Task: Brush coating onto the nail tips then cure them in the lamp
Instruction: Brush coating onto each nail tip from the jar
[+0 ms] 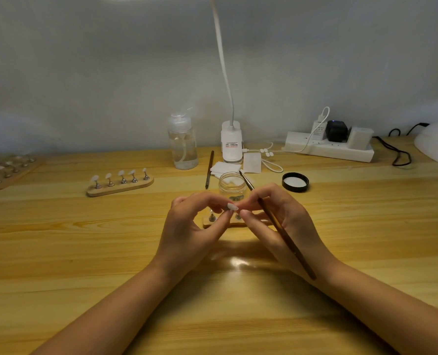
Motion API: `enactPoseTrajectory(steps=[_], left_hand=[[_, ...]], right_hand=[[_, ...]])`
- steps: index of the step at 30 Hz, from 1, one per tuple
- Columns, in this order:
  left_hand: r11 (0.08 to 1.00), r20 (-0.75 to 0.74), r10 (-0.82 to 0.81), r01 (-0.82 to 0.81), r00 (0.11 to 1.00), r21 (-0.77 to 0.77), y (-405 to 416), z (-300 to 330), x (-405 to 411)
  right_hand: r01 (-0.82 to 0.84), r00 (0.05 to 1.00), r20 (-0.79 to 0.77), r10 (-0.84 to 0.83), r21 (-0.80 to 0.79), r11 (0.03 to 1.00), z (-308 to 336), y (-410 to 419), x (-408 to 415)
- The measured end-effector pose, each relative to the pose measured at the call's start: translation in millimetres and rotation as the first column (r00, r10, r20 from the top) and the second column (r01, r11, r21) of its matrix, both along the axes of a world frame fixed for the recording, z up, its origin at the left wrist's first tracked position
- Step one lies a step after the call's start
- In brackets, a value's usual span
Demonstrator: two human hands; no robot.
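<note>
With the left hand pinching a nail tip above its stand and the right hand gripping the brush, a slipped pinch could drop the tip or tip the open jar just behind.

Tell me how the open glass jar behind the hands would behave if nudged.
The glass jar looks squat with a wide base, so it would probably slide rather than tip. Its lid lies apart, so a hard knock might spill any contents. Being glass, it is likely fragile.
</note>
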State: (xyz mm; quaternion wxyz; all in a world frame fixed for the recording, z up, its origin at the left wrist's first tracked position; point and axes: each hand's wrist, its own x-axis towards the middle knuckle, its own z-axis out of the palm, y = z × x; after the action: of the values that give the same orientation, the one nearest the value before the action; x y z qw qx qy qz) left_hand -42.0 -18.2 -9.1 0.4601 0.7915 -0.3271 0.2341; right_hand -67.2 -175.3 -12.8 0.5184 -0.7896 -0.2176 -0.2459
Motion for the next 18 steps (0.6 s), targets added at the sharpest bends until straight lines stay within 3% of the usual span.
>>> enactPoseTrajectory(steps=[7, 11, 18], left_hand=[[0.994, -0.116, -0.031, 0.019, 0.993, -0.108, 3, 3, 0], [0.989, -0.166, -0.016, -0.009, 0.986, -0.148, 2, 2, 5], [0.986, -0.207, -0.004, -0.031, 0.978, -0.166, 1, 1, 7]], right_hand=[[0.068, 0.997, 0.024, -0.073, 0.171, 0.983, 13, -9, 1], [0.136, 0.989, -0.100, -0.109, 0.321, 0.937, 24, -16, 8], [0.191, 0.966, -0.200, -0.163, 0.129, 0.973, 45, -24, 38]])
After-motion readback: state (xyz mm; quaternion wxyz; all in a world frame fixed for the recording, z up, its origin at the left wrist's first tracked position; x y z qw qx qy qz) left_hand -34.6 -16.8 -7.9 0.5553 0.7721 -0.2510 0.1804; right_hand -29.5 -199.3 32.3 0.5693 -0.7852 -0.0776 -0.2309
